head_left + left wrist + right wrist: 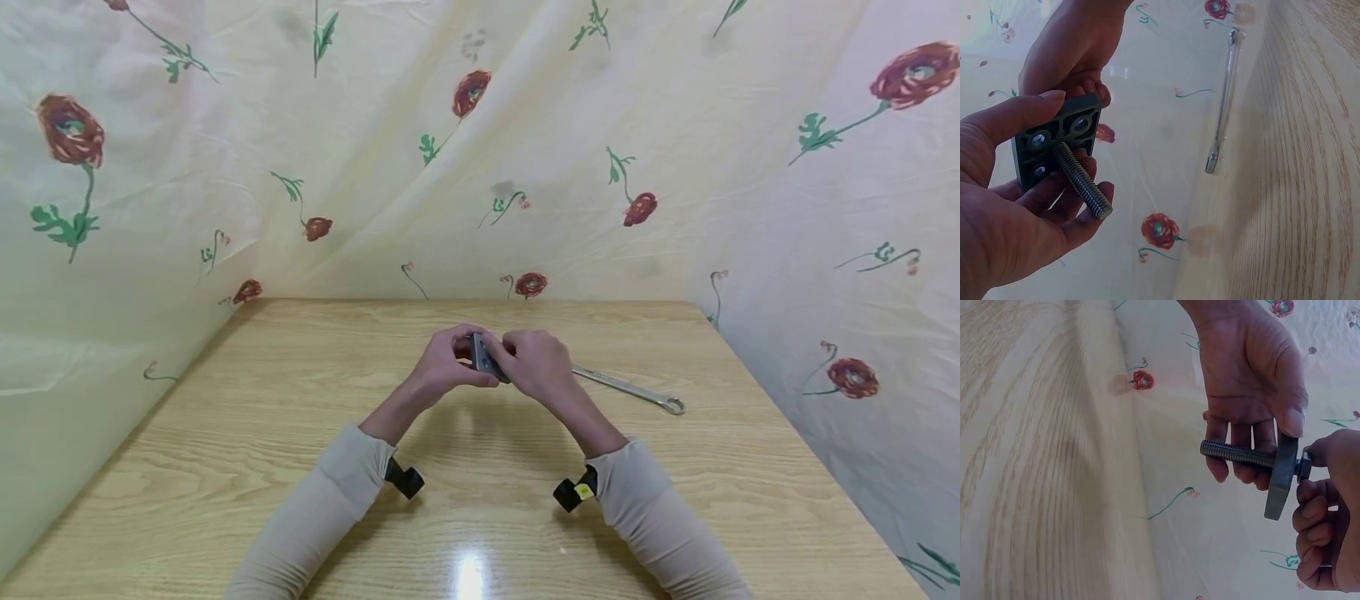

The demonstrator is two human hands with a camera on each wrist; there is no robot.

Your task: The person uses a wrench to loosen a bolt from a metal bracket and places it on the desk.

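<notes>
1 plate (480,354), over the table (187,467), left hand (444,360) gripping its edges | 1 bolt (1238,454), through plate, head pinched by right hand (538,362), thread in wrist views only | 1 wrench (626,387), right of hands

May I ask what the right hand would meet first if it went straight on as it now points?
Probably the dark plate, just past the bolt's hex end that the right hand pinches, though depth is unclear.
</notes>
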